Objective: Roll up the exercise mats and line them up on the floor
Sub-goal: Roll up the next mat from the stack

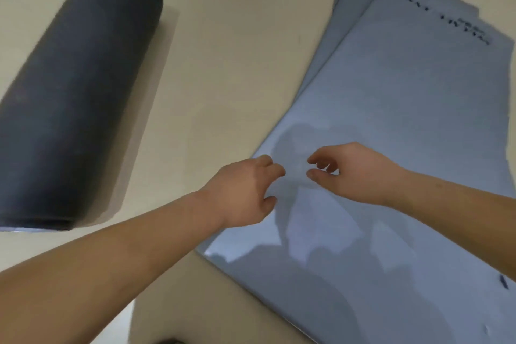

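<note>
Your left hand [245, 190] and right hand [354, 173] hover with fingers loosely curled, pinching nothing, just above the top flat mat [405, 120], likely poised to catch its left edge and start rolling. At least three flat mats lie stacked at right. One rolled mat [78, 92] rests at left on the floor [237, 36].

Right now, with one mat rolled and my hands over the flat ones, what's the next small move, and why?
Probably bring both hands back to the near end of the top flat mat and grip its edge to start rolling. The left hand and right hand hold nothing, fingers loosely curled over that mat, and only the rolled mat on the floor looks done.
</note>
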